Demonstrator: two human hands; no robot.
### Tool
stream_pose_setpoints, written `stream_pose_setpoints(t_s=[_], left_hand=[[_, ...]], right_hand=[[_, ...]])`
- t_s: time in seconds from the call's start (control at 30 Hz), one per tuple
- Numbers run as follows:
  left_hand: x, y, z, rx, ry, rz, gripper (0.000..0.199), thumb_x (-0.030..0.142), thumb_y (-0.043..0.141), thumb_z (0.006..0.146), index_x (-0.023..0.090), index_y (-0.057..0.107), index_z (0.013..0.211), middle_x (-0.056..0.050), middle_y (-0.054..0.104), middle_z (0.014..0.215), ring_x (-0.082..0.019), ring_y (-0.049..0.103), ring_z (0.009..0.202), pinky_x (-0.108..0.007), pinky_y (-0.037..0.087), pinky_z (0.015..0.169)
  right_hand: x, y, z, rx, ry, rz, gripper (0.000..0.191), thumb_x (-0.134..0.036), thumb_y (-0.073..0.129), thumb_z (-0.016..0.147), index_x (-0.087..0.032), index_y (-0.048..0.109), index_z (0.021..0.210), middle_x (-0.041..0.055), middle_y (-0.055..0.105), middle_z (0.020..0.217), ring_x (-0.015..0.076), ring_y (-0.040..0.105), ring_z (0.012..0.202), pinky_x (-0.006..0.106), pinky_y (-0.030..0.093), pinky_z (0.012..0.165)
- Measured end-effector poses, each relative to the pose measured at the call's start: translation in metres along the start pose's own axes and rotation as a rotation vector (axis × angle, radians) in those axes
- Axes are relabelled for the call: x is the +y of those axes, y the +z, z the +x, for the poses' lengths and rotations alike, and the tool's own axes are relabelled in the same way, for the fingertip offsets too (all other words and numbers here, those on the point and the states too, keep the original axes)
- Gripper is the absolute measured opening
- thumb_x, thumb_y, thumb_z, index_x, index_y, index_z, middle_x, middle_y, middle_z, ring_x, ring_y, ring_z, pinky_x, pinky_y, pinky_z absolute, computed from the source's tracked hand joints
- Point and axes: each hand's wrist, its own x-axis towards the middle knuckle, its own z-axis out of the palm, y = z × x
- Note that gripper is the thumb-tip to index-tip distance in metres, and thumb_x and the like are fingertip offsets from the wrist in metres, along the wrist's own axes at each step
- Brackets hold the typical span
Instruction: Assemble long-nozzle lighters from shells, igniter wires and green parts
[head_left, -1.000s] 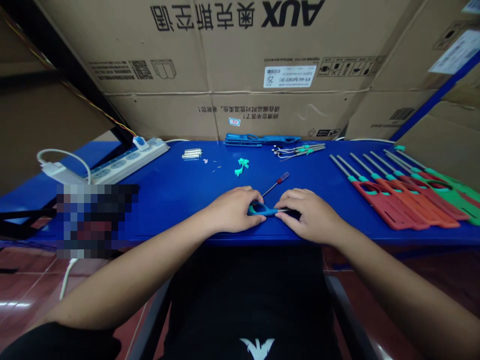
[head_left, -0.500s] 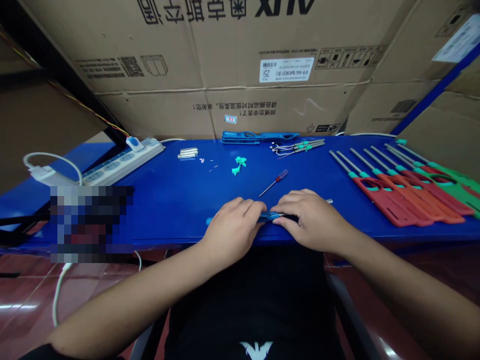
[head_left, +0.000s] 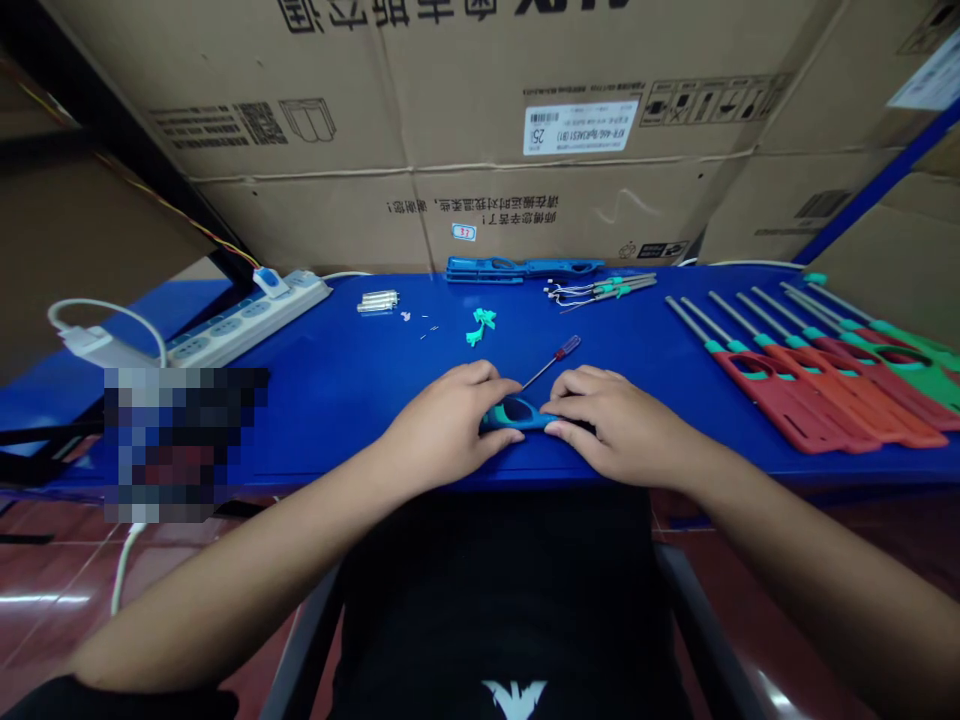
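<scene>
A blue lighter body [head_left: 525,414] with a green piece in its oval opening lies level between both hands near the table's front edge. My left hand [head_left: 450,425] grips its left part, thumb below and fingers above. The right part is pinched between the thumb and fingers of my right hand [head_left: 619,425], which hides that end. Just beyond the hands lies a screwdriver [head_left: 568,348] with a red and clear handle. Further back are small green parts [head_left: 480,325] in a loose pile.
Blue shell halves [head_left: 525,270] and metal tubes with wires [head_left: 622,287] lie along the back. Clear cylinders [head_left: 377,301] sit back left, near a power strip [head_left: 251,315]. Several red, orange and green lighters [head_left: 795,400] fill the right side.
My left hand has shifted slightly left and turned, uncovering the blue body's oval opening. My right hand still holds the other end. The view has moved slightly.
</scene>
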Motion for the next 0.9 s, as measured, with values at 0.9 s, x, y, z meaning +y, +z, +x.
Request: stream_pose_setpoints(t_s=[0.9], left_hand=[[-0.016,0.011,-0.001,0.028,-0.043,-0.04,0.035,0.03,0.068,0.086,0.017,0.07,0.119,-0.008,0.069,0.105,-0.025,0.065,0.102,-0.037,0.052,0.089]], right_hand=[[-0.001,0.009,0.021,0.072,-0.147,-0.023,0.026,-0.027,0.054,0.096,-0.019,0.076,0.107,0.0097,0.068,0.096,0.0238,0.059,0.092,0.038,0.047,0.084]])
